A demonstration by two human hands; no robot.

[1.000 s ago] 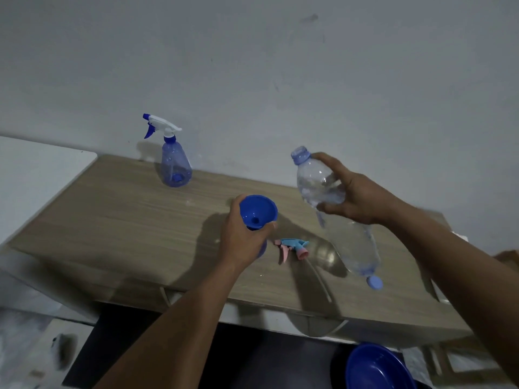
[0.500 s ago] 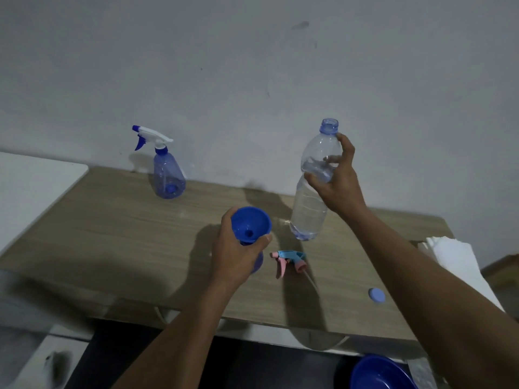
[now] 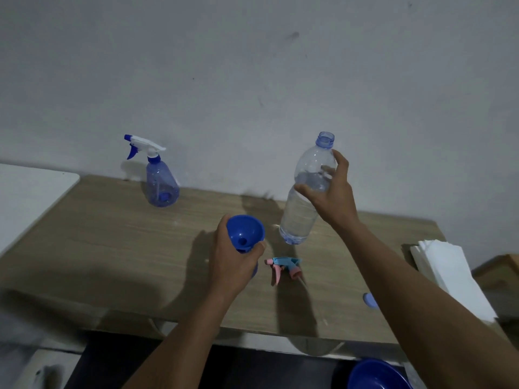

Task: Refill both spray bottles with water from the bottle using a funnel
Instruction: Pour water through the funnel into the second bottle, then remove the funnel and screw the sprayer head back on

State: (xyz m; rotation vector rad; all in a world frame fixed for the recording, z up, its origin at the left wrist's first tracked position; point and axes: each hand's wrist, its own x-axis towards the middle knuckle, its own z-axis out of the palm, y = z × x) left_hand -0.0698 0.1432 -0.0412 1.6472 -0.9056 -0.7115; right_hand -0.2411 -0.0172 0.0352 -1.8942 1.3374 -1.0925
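My left hand (image 3: 234,265) grips a blue funnel (image 3: 245,233) set in a spray bottle that the hand almost fully hides, at the middle of the wooden table (image 3: 98,248). My right hand (image 3: 330,196) holds a clear uncapped water bottle (image 3: 304,203) upright above the table, just right of the funnel. A blue spray bottle (image 3: 160,178) with its white and blue trigger head stands at the back left by the wall. A pink and light-blue trigger head (image 3: 283,266) lies loose on the table beside my left hand. The bottle's blue cap (image 3: 370,300) lies near the front right.
A stack of white paper (image 3: 449,276) rests at the table's right end. A blue bowl (image 3: 376,374) sits below the table's front edge at the lower right. A white surface (image 3: 31,189) adjoins the table on the left. The wall stands close behind.
My right hand has turned the water bottle from tilted over to upright and lifted it beside the funnel. My left hand has stayed on the funnel.
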